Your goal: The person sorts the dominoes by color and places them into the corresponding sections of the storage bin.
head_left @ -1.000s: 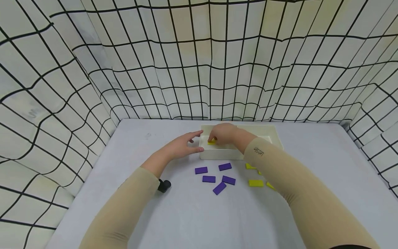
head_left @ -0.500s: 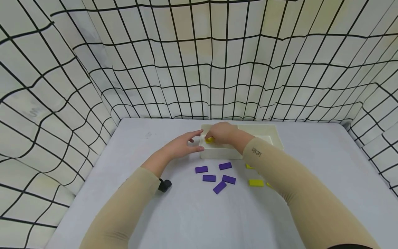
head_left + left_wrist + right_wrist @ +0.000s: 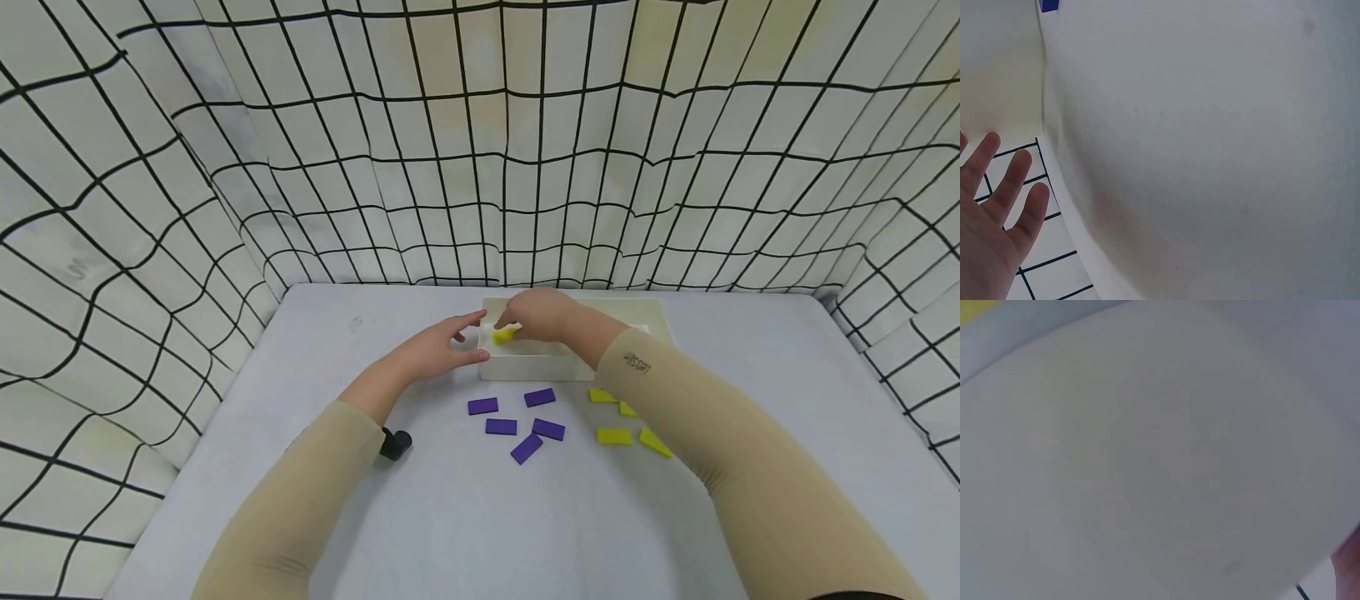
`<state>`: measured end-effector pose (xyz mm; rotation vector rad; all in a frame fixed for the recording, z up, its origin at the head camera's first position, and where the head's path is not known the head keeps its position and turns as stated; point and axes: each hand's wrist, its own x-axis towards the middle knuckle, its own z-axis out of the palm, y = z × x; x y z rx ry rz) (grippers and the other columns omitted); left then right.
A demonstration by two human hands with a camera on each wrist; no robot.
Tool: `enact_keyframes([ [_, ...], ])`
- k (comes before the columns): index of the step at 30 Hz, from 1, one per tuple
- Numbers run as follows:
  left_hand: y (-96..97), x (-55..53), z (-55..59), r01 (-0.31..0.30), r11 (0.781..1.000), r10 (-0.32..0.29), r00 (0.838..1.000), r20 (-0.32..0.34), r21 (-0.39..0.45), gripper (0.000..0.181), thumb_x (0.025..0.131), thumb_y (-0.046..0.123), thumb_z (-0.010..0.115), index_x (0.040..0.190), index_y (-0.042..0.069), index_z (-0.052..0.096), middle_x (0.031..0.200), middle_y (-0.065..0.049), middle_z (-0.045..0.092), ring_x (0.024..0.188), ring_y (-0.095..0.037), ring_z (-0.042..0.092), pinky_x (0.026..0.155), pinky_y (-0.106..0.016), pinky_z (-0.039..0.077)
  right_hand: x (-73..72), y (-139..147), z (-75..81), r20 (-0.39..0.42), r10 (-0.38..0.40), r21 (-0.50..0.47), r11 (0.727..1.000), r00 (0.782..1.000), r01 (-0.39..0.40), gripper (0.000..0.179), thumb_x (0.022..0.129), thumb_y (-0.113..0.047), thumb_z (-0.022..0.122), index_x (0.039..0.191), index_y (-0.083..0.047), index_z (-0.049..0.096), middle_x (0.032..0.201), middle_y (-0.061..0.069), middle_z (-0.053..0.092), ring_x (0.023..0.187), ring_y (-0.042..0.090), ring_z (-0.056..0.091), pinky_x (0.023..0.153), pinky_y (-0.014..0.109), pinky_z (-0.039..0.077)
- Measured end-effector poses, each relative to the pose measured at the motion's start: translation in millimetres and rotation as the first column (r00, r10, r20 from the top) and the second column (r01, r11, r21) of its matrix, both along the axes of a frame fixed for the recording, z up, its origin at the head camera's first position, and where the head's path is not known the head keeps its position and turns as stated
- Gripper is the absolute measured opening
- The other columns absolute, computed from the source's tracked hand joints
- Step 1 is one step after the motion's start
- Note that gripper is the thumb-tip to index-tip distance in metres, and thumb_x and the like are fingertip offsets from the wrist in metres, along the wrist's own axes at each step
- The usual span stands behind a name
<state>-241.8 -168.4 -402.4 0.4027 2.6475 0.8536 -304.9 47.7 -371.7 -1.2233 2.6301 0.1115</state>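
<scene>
My right hand reaches into the left part of a white box, fingers bent down at a small yellow block that it pinches low inside. My left hand stands at the box's left end, thumb and fingers spread, fingertips right at the end wall. In the left wrist view the left hand shows its fingers straight and apart beside the pale box wall. Only a sliver of the right hand appears in the right wrist view, where the box's white surface fills most of the picture.
Several flat purple blocks lie in front of the box. Several yellow blocks lie to their right, some partly behind the right sleeve. A black device shows at the left sleeve. Black-lined netting surrounds the white table.
My right hand and the yellow block have shifted slightly to the left and farther back inside the box. The right forearm has moved, uncovering more yellow blocks. My left hand stays in place.
</scene>
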Motion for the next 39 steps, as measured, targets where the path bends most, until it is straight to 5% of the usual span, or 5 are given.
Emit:
enact_keyframes([
  [14, 5.3, -2.5, -3.9, -0.004, 1.0, 0.004, 1.0, -0.001, -0.001, 0.079, 0.093, 0.053, 0.062, 0.158, 0.036, 0.021, 0.156, -0.002, 0.037, 0.137, -0.029, 0.042, 0.109, -0.059, 0.034, 21.4, 41, 21.1, 0.005, -0.026, -0.15, 0.988, 1.0, 0.026, 0.039, 0.091, -0.025, 0.074, 0.13, -0.022, 0.068, 0.12, 0.0, 0.069, 0.111, 0.021, 0.063, 0.094, 0.038, 0.051],
  [23, 7.0, -1.9, -2.6, -0.011, 1.0, 0.011, 1.0, 0.0, -0.013, 0.08, 0.092, 0.055, 0.062, 0.158, 0.036, 0.02, 0.156, -0.001, 0.038, 0.138, -0.028, 0.04, 0.11, -0.058, 0.033, 38.7, 78, 25.6, 0.023, -0.073, -0.202, 0.976, 0.997, 0.076, 0.037, 0.09, -0.025, 0.075, 0.127, -0.023, 0.07, 0.112, -0.002, 0.07, 0.076, 0.01, 0.06, 0.072, 0.029, 0.051],
  [39, 7.4, -1.2, -2.0, -0.019, 1.0, 0.019, 1.0, 0.015, -0.01, 0.08, 0.093, 0.054, 0.062, 0.158, 0.038, 0.018, 0.157, -0.001, 0.035, 0.139, -0.029, 0.04, 0.111, -0.059, 0.032, 100.4, 152, 12.4, 0.037, -0.079, -0.219, 0.972, 0.996, 0.086, 0.031, 0.088, -0.023, 0.077, 0.119, -0.023, 0.074, 0.104, -0.007, 0.07, 0.071, 0.004, 0.054, 0.067, 0.024, 0.05],
])
